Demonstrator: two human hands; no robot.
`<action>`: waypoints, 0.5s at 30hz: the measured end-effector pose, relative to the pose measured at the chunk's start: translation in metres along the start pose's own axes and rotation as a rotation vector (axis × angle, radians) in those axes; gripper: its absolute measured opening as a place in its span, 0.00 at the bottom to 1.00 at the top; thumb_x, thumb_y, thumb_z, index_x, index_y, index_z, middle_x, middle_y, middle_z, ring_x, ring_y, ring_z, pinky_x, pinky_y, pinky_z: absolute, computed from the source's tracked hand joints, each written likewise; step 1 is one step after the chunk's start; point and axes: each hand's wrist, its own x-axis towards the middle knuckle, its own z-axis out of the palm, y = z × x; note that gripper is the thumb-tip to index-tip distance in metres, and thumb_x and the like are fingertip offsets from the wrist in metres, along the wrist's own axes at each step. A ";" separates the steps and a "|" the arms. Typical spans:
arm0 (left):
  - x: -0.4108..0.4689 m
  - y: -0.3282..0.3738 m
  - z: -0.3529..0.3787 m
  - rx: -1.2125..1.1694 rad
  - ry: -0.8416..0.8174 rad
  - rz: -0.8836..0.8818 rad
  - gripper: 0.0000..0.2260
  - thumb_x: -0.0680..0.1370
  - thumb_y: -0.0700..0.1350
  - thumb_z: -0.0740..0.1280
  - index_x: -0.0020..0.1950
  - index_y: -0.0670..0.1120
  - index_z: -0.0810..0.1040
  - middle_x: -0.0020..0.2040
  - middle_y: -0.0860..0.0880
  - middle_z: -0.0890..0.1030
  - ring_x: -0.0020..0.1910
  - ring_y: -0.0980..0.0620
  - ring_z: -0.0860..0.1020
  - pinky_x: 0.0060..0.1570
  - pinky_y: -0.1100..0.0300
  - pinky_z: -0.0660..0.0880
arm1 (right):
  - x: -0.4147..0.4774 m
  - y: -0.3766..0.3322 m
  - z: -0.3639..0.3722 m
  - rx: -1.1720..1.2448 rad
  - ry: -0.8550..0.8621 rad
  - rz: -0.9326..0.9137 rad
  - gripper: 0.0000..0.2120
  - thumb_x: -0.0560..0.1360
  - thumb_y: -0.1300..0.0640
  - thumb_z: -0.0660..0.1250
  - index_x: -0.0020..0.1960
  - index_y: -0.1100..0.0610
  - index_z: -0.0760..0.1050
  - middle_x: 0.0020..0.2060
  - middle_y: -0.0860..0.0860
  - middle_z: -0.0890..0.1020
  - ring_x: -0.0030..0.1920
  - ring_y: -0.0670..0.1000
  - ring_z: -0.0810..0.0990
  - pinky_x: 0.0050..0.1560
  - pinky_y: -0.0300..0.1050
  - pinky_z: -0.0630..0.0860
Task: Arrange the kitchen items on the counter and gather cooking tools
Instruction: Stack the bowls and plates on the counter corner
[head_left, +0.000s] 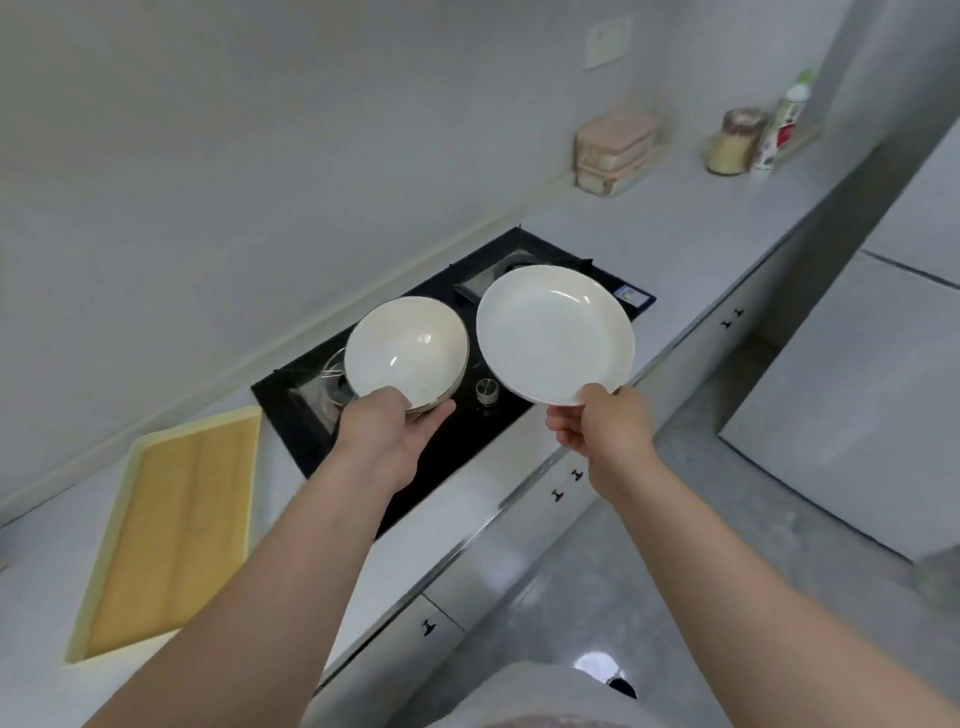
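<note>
My left hand (392, 434) grips the near rim of a white bowl (408, 348), which seems to be nested on another bowl beneath it. In my right hand (605, 431) I hold a white plate (553, 332) by its near edge, tilted toward me. Both dishes hang in the air above the black gas hob (457, 431), side by side and a little apart.
A wooden cutting board (171, 530) lies on the counter left of the hob. Stacked pink food boxes (618, 148), a jar (735, 140) and a bottle (782, 130) stand at the back right. The counter edge with drawers (566, 483) runs diagonally; grey floor lies right.
</note>
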 end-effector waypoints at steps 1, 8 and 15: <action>-0.004 -0.009 0.018 0.010 -0.024 -0.004 0.15 0.78 0.26 0.52 0.58 0.40 0.68 0.48 0.39 0.75 0.46 0.38 0.80 0.56 0.45 0.79 | 0.005 -0.006 -0.018 0.006 0.011 -0.007 0.13 0.76 0.66 0.53 0.53 0.61 0.74 0.34 0.58 0.82 0.29 0.52 0.79 0.30 0.41 0.77; -0.023 -0.078 0.144 0.123 -0.142 -0.116 0.12 0.78 0.27 0.52 0.57 0.38 0.69 0.48 0.36 0.77 0.46 0.37 0.80 0.53 0.46 0.79 | 0.052 -0.052 -0.155 0.020 0.103 -0.029 0.15 0.77 0.67 0.51 0.52 0.59 0.75 0.36 0.58 0.79 0.29 0.51 0.77 0.29 0.42 0.74; -0.008 -0.119 0.242 0.227 -0.243 -0.181 0.15 0.77 0.28 0.54 0.61 0.37 0.70 0.52 0.35 0.78 0.51 0.35 0.82 0.52 0.45 0.82 | 0.109 -0.080 -0.227 0.057 0.206 0.021 0.15 0.76 0.67 0.51 0.55 0.62 0.75 0.38 0.59 0.81 0.28 0.50 0.79 0.29 0.42 0.75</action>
